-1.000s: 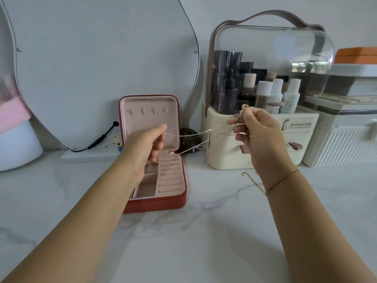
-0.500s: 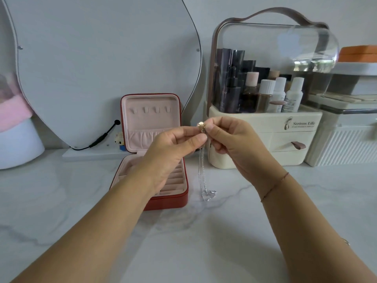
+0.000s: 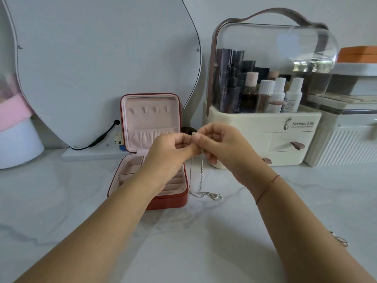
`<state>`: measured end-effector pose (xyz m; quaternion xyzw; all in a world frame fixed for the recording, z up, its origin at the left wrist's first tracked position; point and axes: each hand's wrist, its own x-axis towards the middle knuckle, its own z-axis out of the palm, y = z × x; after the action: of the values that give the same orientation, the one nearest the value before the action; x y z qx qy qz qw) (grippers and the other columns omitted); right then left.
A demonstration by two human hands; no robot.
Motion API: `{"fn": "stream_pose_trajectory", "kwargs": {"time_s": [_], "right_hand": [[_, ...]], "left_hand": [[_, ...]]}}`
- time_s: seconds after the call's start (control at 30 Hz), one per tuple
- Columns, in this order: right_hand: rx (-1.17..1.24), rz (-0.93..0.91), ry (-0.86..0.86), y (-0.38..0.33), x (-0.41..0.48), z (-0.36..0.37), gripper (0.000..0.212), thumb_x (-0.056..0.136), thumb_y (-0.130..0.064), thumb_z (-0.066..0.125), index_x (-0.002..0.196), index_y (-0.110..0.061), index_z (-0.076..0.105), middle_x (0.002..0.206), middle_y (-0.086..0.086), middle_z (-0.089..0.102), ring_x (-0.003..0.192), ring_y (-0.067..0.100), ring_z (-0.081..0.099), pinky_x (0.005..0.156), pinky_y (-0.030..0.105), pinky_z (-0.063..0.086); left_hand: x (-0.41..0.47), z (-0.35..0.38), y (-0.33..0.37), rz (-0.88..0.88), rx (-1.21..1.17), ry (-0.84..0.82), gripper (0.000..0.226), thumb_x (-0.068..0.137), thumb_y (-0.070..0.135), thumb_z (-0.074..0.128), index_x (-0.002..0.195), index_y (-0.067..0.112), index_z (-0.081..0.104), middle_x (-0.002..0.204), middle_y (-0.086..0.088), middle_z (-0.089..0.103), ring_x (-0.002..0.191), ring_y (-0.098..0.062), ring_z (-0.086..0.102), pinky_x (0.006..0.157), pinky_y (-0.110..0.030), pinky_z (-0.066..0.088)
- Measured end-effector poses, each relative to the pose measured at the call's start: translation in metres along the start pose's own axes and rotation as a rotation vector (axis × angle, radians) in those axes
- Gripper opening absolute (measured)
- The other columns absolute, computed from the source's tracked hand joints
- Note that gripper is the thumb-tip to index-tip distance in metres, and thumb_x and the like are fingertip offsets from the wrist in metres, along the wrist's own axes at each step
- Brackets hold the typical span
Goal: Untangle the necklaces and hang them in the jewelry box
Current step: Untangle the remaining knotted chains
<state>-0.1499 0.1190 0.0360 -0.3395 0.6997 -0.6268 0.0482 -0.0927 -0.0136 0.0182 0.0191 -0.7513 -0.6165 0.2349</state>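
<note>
A thin silver necklace (image 3: 201,176) hangs from between my two hands, and its lower end with a small pendant lies on the marble top. My left hand (image 3: 173,149) and my right hand (image 3: 219,144) meet fingertip to fingertip and both pinch the chain's top end. The red jewelry box (image 3: 175,202) stands open behind my left hand, with a pink lining and a row of small hooks (image 3: 150,109) in its upright lid. Another chain (image 3: 339,240) lies by my right forearm.
A curved mirror (image 3: 102,68) on a white base leans against the wall behind the box. A cream cosmetics organizer (image 3: 263,127) with bottles under a clear dome stands at the right, with white ribbed containers (image 3: 346,148) beyond it. The marble counter (image 3: 193,242) spreads in front.
My hands came together from stretching the chain apart. The necklace now hangs lower, with its end resting on the counter instead of dangling.
</note>
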Motion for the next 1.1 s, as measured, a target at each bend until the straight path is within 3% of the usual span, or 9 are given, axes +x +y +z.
{"fn": "stream_pose_trajectory", "kwargs": {"time_s": [0.2,0.37,0.47,0.5,0.6,0.7,0.83,0.97,1.1], "right_hand": [[-0.012,-0.021,0.047,0.0017,0.0041,-0.0079,0.002,0.089,-0.007,0.065,0.088,-0.010,0.065,0.065,0.001,0.062,0.051,0.008,0.051,0.051,0.021,0.044],[-0.024,-0.024,-0.007,0.0026,0.0028,-0.0023,0.010,0.087,-0.008,0.067,0.097,-0.007,0.068,0.070,0.004,0.064,0.053,0.005,0.053,0.053,0.017,0.047],[-0.002,-0.021,0.018,0.0026,0.0039,-0.0053,0.005,0.088,-0.007,0.065,0.092,-0.006,0.069,0.068,0.010,0.063,0.053,0.007,0.053,0.054,0.017,0.047],[0.014,-0.013,0.013,0.0026,0.0038,-0.0063,0.006,0.089,-0.006,0.064,0.093,-0.004,0.069,0.069,0.013,0.063,0.054,0.009,0.054,0.054,0.017,0.048],[0.133,0.020,-0.026,0.0019,0.0034,-0.0057,0.009,0.092,-0.001,0.057,0.098,0.002,0.064,0.069,0.011,0.061,0.056,0.009,0.055,0.056,0.016,0.048],[0.242,0.051,-0.028,0.0018,0.0037,-0.0083,0.009,0.094,-0.003,0.053,0.095,-0.001,0.062,0.072,0.008,0.059,0.060,0.008,0.054,0.059,0.015,0.048],[0.378,0.091,-0.029,0.0004,0.0043,-0.0118,0.013,0.096,-0.005,0.051,0.087,-0.003,0.060,0.069,0.001,0.058,0.060,0.007,0.049,0.057,0.015,0.044],[0.490,0.112,-0.051,-0.0004,0.0037,-0.0102,0.014,0.096,-0.001,0.048,0.086,-0.002,0.058,0.071,0.006,0.057,0.058,0.006,0.055,0.057,0.015,0.049],[0.382,0.166,-0.050,0.0014,0.0026,-0.0114,0.013,0.094,0.003,0.050,0.088,-0.004,0.059,0.068,0.005,0.059,0.053,0.006,0.057,0.055,0.015,0.049]], "left_hand": [[0.0025,0.0007,-0.0022,0.002,-0.058,-0.057,0.010,0.086,0.009,0.066,0.087,0.018,0.070,0.079,0.003,0.075,0.081,-0.006,0.068,0.080,-0.019,0.049],[0.0018,-0.0008,-0.0028,0.061,0.025,-0.060,0.006,0.087,0.024,0.065,0.084,0.020,0.069,0.083,-0.001,0.075,0.086,-0.012,0.069,0.088,-0.029,0.052],[0.0025,-0.0003,-0.0057,0.066,0.087,-0.085,0.020,0.088,0.034,0.062,0.081,0.016,0.068,0.078,-0.011,0.070,0.076,-0.016,0.060,0.079,-0.037,0.047],[0.0027,0.0004,-0.0064,0.071,0.112,-0.083,0.024,0.090,0.034,0.059,0.078,0.015,0.067,0.071,-0.006,0.067,0.072,-0.014,0.057,0.074,-0.037,0.046],[0.0019,0.0019,-0.0059,0.104,0.124,-0.068,0.031,0.097,0.024,0.051,0.070,0.020,0.065,0.063,0.010,0.065,0.065,-0.003,0.060,0.071,-0.026,0.049],[0.0011,0.0022,-0.0018,0.120,0.050,-0.071,0.019,0.095,0.016,0.054,0.082,0.019,0.068,0.070,0.007,0.068,0.071,-0.005,0.062,0.077,-0.022,0.050],[-0.0004,0.0026,0.0016,0.051,-0.097,-0.068,0.017,0.095,0.002,0.049,0.094,0.011,0.064,0.067,0.002,0.064,0.061,-0.007,0.059,0.065,-0.018,0.051],[-0.0012,0.0036,0.0015,0.003,-0.168,-0.116,0.014,0.094,0.001,0.050,0.095,0.007,0.062,0.066,-0.001,0.065,0.059,-0.007,0.060,0.064,-0.019,0.053],[0.0012,0.0049,-0.0039,-0.040,-0.157,-0.131,0.011,0.093,0.002,0.054,0.094,0.009,0.062,0.069,0.001,0.068,0.063,-0.008,0.064,0.067,-0.021,0.053]]}}
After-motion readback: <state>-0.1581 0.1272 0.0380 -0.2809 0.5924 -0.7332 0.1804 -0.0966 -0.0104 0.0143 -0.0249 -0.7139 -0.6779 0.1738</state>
